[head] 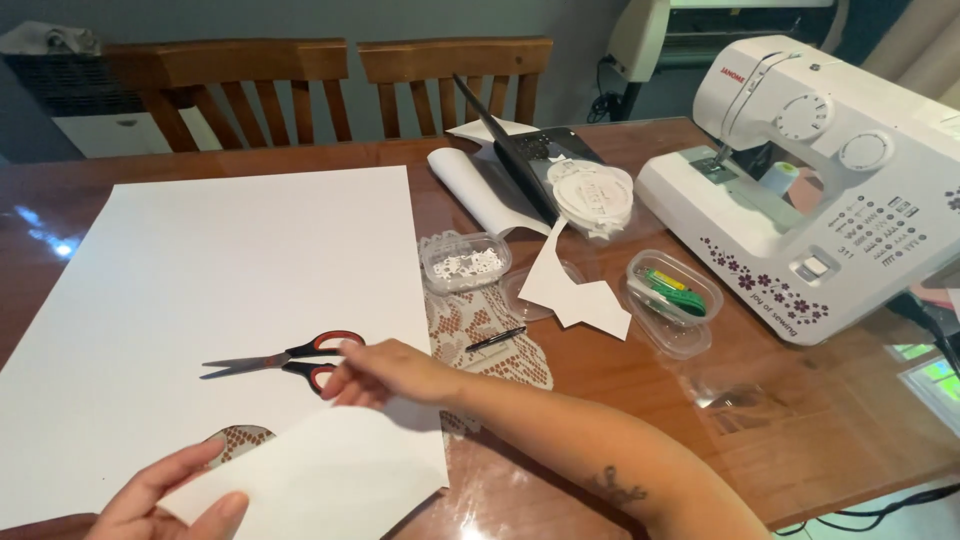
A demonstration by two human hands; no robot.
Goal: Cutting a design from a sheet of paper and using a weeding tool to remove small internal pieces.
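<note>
A large white sheet of paper [230, 270] covers the left of the wooden table [800, 430]. My left hand [165, 498] at the bottom left pinches a smaller cut piece of white paper [320, 480] by its corner. My right hand [385, 370] reaches across from the right and rests on the sheet, fingertips touching the red-and-black handles of a pair of scissors [285, 357] that lie flat, blades pointing left. A rounded cut-out in the sheet shows lace [240, 441] beneath.
A lace cloth [480, 325] with a black pen [495, 338] lies right of the sheet. Beyond are clear plastic tubs [465, 262], a paper scrap [575, 290], a tub with green items [673, 290], a white sewing machine [810, 190], a laptop [520, 150] and two chairs [250, 85].
</note>
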